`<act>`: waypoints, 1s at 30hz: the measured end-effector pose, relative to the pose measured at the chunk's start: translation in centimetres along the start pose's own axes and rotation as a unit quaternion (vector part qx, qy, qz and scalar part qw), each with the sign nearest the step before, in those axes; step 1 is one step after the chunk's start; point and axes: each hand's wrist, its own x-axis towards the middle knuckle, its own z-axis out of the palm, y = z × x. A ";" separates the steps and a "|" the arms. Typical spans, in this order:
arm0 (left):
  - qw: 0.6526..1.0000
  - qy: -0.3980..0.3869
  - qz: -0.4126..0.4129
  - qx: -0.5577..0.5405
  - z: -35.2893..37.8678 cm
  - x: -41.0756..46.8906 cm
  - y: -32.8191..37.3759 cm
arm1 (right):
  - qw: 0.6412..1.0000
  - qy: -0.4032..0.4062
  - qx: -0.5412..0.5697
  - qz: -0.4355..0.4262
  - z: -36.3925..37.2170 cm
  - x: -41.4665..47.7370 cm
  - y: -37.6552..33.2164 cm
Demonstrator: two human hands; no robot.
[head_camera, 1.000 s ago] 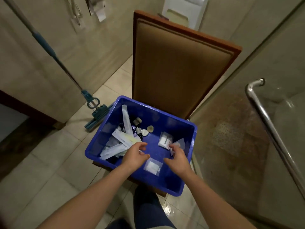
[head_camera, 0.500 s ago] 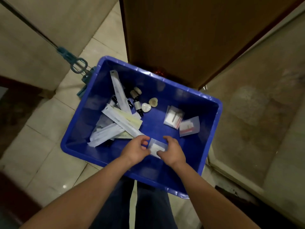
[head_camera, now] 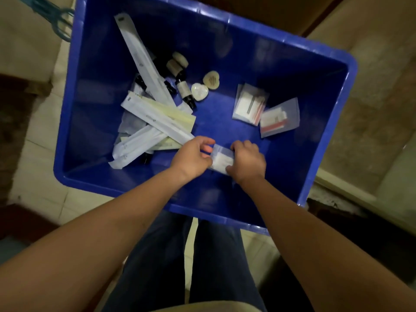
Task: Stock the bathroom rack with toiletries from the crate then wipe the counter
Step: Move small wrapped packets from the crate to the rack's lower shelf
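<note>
Tiled floor (head_camera: 40, 183) under the blue crate (head_camera: 94, 64). Near the crate's front edge, my left hand (head_camera: 191, 157) and right hand (head_camera: 247, 162) pinch opposite ends of one clear sachet (head_camera: 221, 157), fingers curled.

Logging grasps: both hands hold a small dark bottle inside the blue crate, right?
Not quite. The head view shows the left hand and right hand holding a small clear packet, not a bottle, inside the blue crate; the dark bottles lie untouched farther back.
</note>
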 end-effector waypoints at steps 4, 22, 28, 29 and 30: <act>1.000 0.002 0.003 -0.004 0.0 0.3 -0.4 | 0.998 0.032 -0.045 -0.015 0.7 0.5 -0.3; 0.991 -0.029 -0.059 -0.116 -1.0 -1.4 6.1 | 0.869 0.037 0.486 0.088 -6.6 -1.5 -2.3; 0.970 -0.045 -0.075 -0.225 -1.4 -2.2 9.6 | 0.819 -0.019 0.571 0.046 -10.2 -3.6 -2.2; 0.972 -0.041 -0.071 -0.218 -1.5 -2.1 9.9 | 0.815 -0.028 0.578 0.041 -10.7 -3.8 -1.9; 0.974 -0.038 -0.067 -0.215 -1.5 -2.0 10.1 | 0.810 -0.033 0.584 0.041 -11.2 -3.9 -1.6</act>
